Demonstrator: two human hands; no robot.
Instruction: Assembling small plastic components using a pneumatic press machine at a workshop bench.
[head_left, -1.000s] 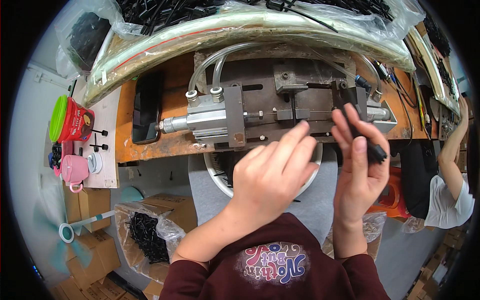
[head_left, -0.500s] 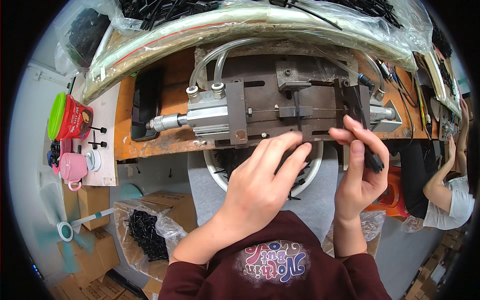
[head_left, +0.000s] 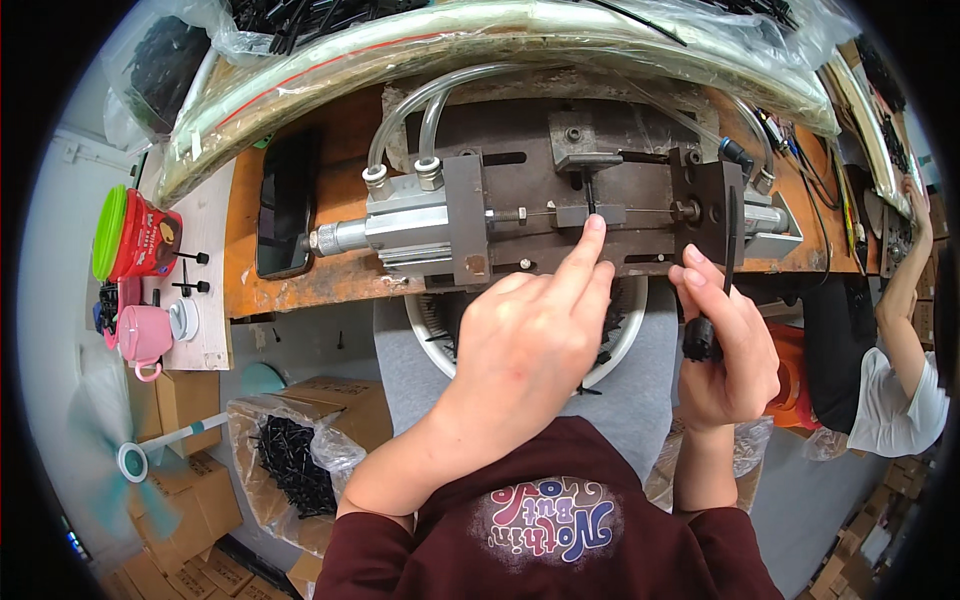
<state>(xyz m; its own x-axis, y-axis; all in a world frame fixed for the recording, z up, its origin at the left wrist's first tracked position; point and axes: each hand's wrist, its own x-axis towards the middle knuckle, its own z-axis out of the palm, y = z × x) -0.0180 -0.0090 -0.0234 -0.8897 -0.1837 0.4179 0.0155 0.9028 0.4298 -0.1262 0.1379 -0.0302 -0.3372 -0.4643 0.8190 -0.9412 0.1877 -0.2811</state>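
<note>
A dark metal press fixture [head_left: 500, 165] with a silver air cylinder [head_left: 405, 222] sits on the orange workbench [head_left: 250, 280]. My left hand [head_left: 530, 335] reaches forward, its index fingertip touching the small black part in the fixture's centre slot [head_left: 590, 212]. My right hand [head_left: 725, 345] holds a thin black rod-like part [head_left: 728, 240] upright, next to the fixture's right block. A white bowl [head_left: 625, 340] with several black pieces lies on my lap below the hands.
Clear plastic bags [head_left: 480, 40] of black parts lie behind the fixture. A red and green container [head_left: 135, 235], a pink cup [head_left: 145, 335] and a black phone [head_left: 285, 200] are at left. Cardboard boxes [head_left: 320, 395] stand below. Another person's arm [head_left: 900, 300] works at right.
My left hand moved forward and its index finger now touches the fixture slot. My right hand shifted slightly right, still holding the black part upright.
</note>
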